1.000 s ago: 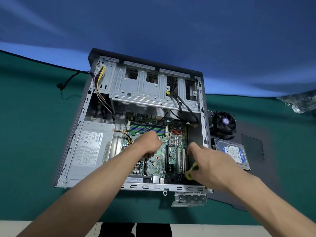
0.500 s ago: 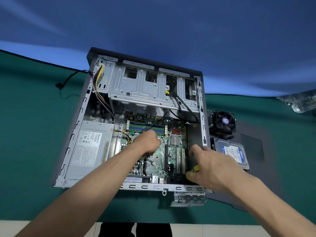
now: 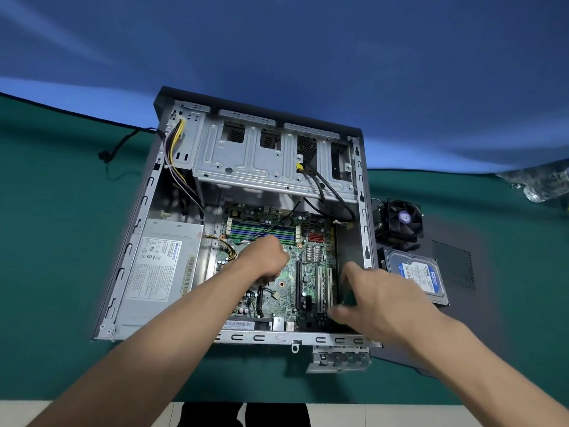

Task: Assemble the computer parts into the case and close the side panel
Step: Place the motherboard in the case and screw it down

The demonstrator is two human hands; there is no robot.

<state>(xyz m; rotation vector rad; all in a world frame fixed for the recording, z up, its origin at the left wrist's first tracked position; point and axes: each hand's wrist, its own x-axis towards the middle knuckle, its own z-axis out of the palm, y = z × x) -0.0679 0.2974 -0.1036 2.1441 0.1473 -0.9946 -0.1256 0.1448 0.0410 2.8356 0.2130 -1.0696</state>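
While the left grip (image 3: 269, 261) clenches over the motherboard (image 3: 286, 286), the blurred right grip's (image 3: 380, 298) state is unclear.

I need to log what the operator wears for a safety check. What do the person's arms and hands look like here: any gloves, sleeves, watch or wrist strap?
Both forearms are bare up to the frame edge: no sleeves show. The left hand and right hand wear no gloves, and no watch, ring or wrist strap is visible. The right hand's fingers are motion-blurred.
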